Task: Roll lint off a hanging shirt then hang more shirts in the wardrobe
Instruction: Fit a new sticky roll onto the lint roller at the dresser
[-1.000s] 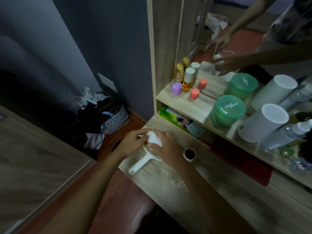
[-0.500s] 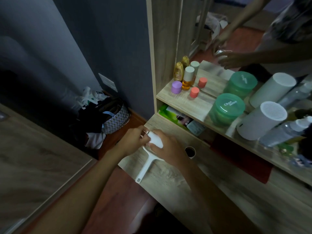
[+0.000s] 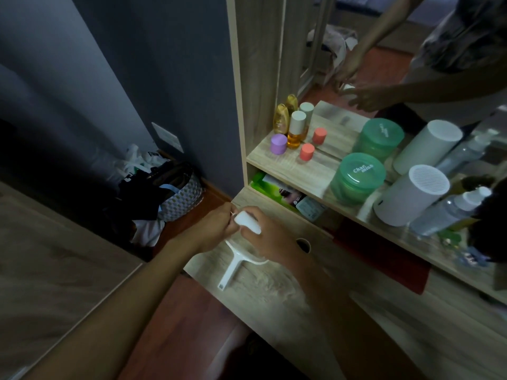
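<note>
Lint roller [image 3: 247, 223] is held over the near-left end of the wooden dresser top [image 3: 274, 292], its roll wrapped by the right hand [image 3: 270, 237]. Left hand [image 3: 216, 229] fingertips are pinched narrowly at the roll's end, probably so 1 sheet can be peeled.
</note>
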